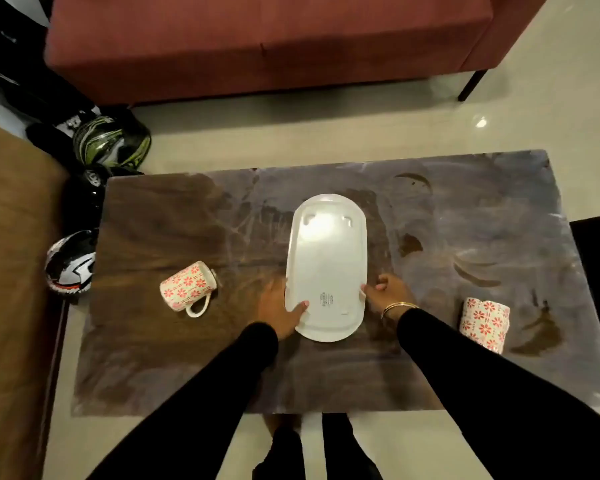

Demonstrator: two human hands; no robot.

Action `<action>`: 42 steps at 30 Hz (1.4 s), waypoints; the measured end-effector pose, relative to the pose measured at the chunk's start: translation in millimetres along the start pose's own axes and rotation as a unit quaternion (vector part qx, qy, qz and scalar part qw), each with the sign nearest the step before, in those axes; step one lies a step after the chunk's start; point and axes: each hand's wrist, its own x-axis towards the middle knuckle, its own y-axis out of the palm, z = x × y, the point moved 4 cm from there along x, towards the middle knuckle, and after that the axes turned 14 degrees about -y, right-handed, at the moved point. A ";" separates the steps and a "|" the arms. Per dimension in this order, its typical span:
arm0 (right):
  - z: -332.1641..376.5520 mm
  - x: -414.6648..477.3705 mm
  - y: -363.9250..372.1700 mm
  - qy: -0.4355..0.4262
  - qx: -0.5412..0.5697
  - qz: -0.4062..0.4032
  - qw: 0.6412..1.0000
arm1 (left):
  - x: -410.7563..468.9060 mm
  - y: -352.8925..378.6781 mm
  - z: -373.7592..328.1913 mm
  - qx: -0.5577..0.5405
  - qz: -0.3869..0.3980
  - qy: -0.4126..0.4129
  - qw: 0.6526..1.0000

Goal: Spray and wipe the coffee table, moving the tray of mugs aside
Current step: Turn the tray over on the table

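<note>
**mug_wrangler:** So how far along are you? Left to right: helmets (111,140) on the floor off the left end of the coffee table (160,216). Then the flowered left mug (187,287) is lying on its side on the tabletop, well apart from the tray (326,258).

**wipe_it_down:** Yep. Your left hand (281,308) is at the tray's near-left edge, thumb hooked over the top. The tray sits mid-table and bottom up, you can see its little feet and the label. Your right hand (387,292), the one with the bangle (397,306), is curled round the near-right edge. So your hands are apart and both are clamped on the tray, one per side.

**mug_wrangler:** Further right there are dark stains (409,244) and smears. Then the right mug (484,322), also tipped over, is near the table's right end.

**wipe_it_down:** My read is you're barely started. The tray isn't aside yet, neither mug is on it, and the top looks streaky and unwiped. Nothing to spray or wipe with is in view. You've got basically everything left: shift the tray and mugs off, spray, wipe.
</note>
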 end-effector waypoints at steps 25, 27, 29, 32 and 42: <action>120.3 -30.4 37.4 -0.298 0.090 -0.037 0.949 | -53.6 11.3 -24.0 -0.132 -0.216 0.185 0.950; 131.9 -36.8 53.6 -0.313 0.094 -0.026 0.945 | -58.4 5.0 -15.6 -0.178 -0.255 0.154 0.938; 131.0 -37.5 65.0 -0.310 0.094 -0.030 0.946 | -58.5 2.3 -0.3 -0.196 -0.272 0.121 0.934; 103.9 -22.9 63.8 -0.273 -0.063 -0.130 0.951 | -50.9 9.2 32.1 -0.195 -0.291 0.071 0.934; 31.0 43.2 46.7 -0.091 -0.184 -0.048 0.978 | -22.5 55.4 75.6 -0.128 -0.221 -0.045 0.966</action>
